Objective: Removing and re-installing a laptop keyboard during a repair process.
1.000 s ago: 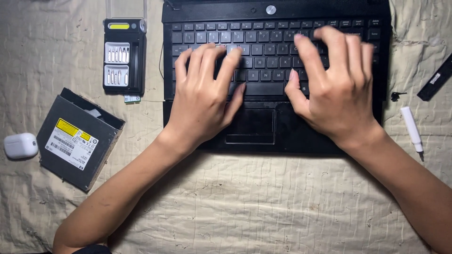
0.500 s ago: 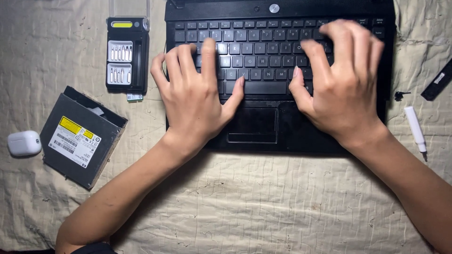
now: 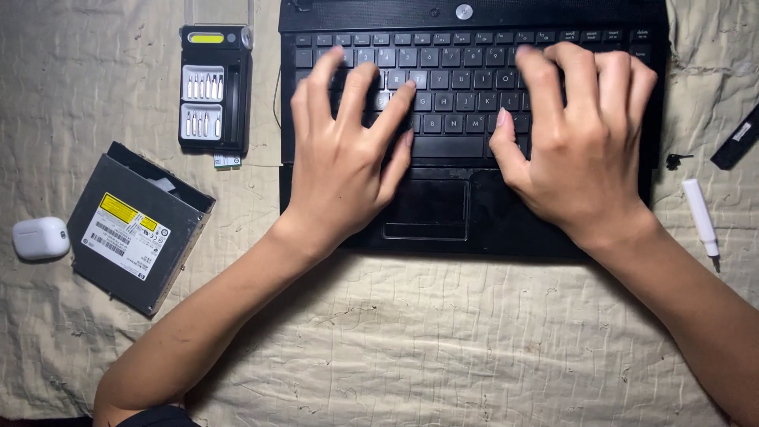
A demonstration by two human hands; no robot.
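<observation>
black bit case (image 3: 213, 88) lies open, silver bits slotted in two trays. both hands empty, fingers spread: left hand (image 3: 348, 146) and right hand (image 3: 581, 142) rest on the matte black laptop keyboard (image 3: 462, 59), top centre on crinkled beige cloth (image 3: 443, 340).

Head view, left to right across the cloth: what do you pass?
White earbud case → grey optical drive → black screwdriver bit case → left hand → right hand → white pen-like tool.

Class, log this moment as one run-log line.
left hand: on laptop keyboard | right hand: on keyboard | optical drive: left, untouched
</observation>
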